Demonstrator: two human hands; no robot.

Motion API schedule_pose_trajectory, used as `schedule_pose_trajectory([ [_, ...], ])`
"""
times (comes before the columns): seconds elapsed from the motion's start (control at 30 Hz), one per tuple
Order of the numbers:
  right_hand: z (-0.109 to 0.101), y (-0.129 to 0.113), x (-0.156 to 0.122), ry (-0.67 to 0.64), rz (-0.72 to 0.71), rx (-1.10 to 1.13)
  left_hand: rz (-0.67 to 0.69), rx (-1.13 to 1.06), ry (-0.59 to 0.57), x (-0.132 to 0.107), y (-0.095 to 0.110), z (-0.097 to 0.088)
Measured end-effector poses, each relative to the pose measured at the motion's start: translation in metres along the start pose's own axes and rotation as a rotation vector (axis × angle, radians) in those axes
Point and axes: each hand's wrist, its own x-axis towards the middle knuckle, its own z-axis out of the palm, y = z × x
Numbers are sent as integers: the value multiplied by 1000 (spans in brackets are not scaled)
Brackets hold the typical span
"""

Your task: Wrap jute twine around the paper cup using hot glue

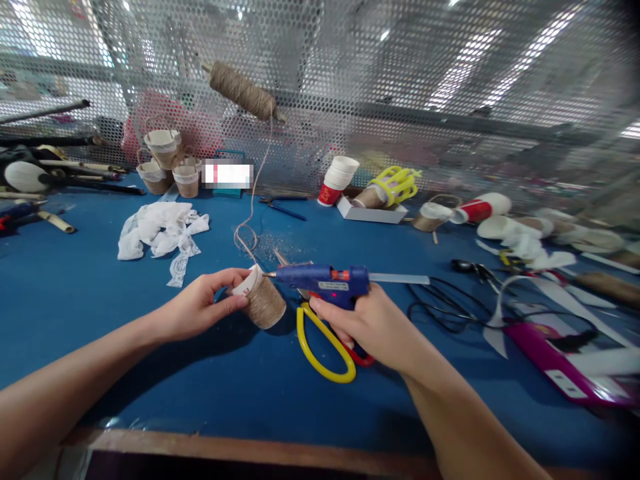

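My left hand [213, 303] grips a paper cup [265, 303] by its white rim; most of the cup is wrapped in brown twine and it lies tilted just over the table. From the rim a strand of twine [255, 183] runs up to a spool [243, 90] on the mesh wall. In my right hand [367, 327] is a blue glue gun [320, 280], a clear glue stick [400, 278] poking out of its back. The gun's nozzle is at the cup's rim; whether it touches, I cannot tell. Beneath the gun lie scissors with yellow and red handles [327, 353].
White lace [160, 230] lies left on the blue table [200, 387], with twine-covered little baskets [187, 179] behind it. Pliers [285, 208], stacked paper cups [340, 177] and a white box [373, 212] stand farther back. Black cable [445, 313] and a magenta power strip [550, 360] are right.
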Motion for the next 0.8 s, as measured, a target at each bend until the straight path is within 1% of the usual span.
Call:
schedule_pose_trajectory([
  [0.17,0,0,1,-13,-17,-16,3,1,3,0,0,-1],
  [0.4,0,-1,1,-18,-3,9,17,7,-2,0,-2,-1],
  [0.6,-1,-1,-2,-14,-7,10,5,8,3,0,1,-1],
  [0.8,-1,-2,-7,-71,-33,50,-10,-9,9,1,0,0],
])
